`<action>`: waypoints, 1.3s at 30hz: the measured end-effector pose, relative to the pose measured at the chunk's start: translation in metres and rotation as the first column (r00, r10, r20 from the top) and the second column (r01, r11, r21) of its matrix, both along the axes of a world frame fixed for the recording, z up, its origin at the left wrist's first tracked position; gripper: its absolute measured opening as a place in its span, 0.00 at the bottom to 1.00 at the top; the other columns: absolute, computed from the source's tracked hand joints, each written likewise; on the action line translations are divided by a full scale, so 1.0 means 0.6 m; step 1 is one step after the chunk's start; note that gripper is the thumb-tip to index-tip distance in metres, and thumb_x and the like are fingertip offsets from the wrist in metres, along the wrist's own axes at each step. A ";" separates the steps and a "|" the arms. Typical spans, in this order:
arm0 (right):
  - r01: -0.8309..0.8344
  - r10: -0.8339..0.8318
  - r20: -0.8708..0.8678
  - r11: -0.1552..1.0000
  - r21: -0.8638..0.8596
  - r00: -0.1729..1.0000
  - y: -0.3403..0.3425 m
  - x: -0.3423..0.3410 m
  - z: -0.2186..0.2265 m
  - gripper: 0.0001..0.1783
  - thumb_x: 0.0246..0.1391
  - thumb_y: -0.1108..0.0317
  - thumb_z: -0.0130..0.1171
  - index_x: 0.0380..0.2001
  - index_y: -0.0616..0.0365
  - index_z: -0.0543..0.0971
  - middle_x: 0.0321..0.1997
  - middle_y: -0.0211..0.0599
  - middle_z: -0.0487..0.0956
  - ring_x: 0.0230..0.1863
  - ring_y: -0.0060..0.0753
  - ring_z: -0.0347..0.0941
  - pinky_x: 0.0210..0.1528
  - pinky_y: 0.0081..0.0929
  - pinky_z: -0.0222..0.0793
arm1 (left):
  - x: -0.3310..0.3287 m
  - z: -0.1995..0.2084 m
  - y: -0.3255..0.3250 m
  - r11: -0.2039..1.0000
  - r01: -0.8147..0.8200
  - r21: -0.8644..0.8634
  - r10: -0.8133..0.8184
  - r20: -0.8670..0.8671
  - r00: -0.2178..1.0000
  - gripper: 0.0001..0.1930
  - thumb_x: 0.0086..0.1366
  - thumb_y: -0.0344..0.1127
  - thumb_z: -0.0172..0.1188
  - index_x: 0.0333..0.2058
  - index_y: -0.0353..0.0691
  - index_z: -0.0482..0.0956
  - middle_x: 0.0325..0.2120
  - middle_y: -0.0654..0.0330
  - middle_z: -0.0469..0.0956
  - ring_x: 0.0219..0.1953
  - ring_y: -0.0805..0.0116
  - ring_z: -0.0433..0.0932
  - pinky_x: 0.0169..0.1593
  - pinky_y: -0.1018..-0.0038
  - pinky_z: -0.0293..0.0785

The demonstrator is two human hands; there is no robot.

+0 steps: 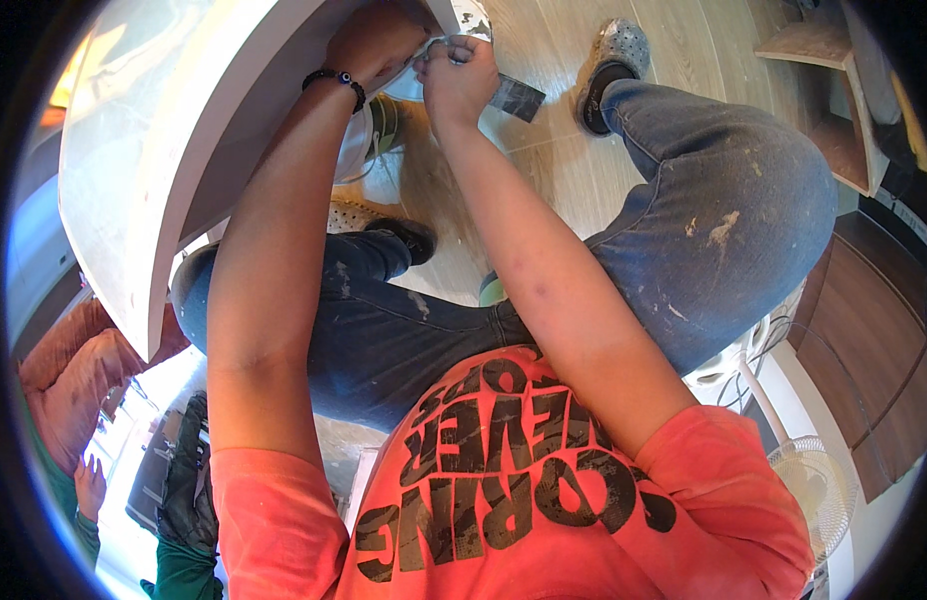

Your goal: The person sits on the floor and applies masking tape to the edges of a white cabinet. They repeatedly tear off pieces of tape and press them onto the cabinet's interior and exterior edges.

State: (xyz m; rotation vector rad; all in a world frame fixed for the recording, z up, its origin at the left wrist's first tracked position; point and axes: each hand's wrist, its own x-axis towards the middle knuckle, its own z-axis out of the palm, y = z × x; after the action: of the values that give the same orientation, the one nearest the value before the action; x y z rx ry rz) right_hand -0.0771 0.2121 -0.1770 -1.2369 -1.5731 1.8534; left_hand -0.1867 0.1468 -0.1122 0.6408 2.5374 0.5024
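My left hand (pixel 379 45), with a dark beaded bracelet at the wrist, reaches under the curved edge of a large white panel (pixel 184 180). It is in shade and its fingers are mostly hidden. Right beside it, my right hand (pixel 460 80) has its fingers curled in a pinch near the panel's far end. What they pinch is too small to make out. A dark, flat rectangular piece (pixel 519 98) sticks out past the right side of that hand; I cannot tell whether the hand holds it or it lies behind.
A dark green container (pixel 382 125) stands on the wood-look floor (pixel 544 160) between my legs. At the upper right is a wooden shelf unit (pixel 814 45), and a white fan (pixel 814 490) stands at the lower right. Another person's hand (pixel 89 487) and brown trousers show at the left.
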 end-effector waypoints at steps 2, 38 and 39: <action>-0.006 0.006 0.012 1.000 0.000 1.000 0.003 0.000 0.006 0.14 0.49 0.69 0.69 0.38 0.64 0.79 0.31 0.46 0.87 0.38 0.53 0.84 0.49 0.44 0.75 | 0.001 0.008 0.004 1.000 -0.008 -0.021 0.009 0.048 0.999 0.25 0.64 0.51 0.65 0.39 0.28 0.85 0.24 0.46 0.84 0.20 0.58 0.82 0.33 0.61 0.78; -0.080 0.080 -0.013 0.997 -0.007 0.997 0.014 -0.019 -0.001 0.19 0.53 0.67 0.74 0.37 0.65 0.73 0.32 0.49 0.84 0.29 0.45 0.85 0.26 0.37 0.80 | -0.019 -0.030 -0.097 0.926 0.321 -0.200 -0.371 -0.308 0.876 0.27 0.68 0.54 0.60 0.27 0.31 0.86 0.20 0.42 0.81 0.26 0.46 0.84 0.42 0.53 0.79; -0.065 0.065 -0.022 0.997 -0.028 0.998 0.026 -0.021 -0.004 0.19 0.54 0.67 0.74 0.37 0.66 0.72 0.32 0.50 0.83 0.29 0.46 0.85 0.25 0.38 0.80 | -0.014 0.004 -0.073 0.938 0.203 -0.281 -0.247 -0.134 0.960 0.26 0.68 0.54 0.59 0.29 0.31 0.86 0.24 0.41 0.82 0.29 0.45 0.84 0.44 0.52 0.79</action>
State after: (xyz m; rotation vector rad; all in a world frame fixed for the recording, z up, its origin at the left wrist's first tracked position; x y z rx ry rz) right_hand -0.0895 0.2276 -0.1796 -1.1878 -1.5983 1.9298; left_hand -0.1951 0.1027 -0.1099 0.8889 2.5768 0.0266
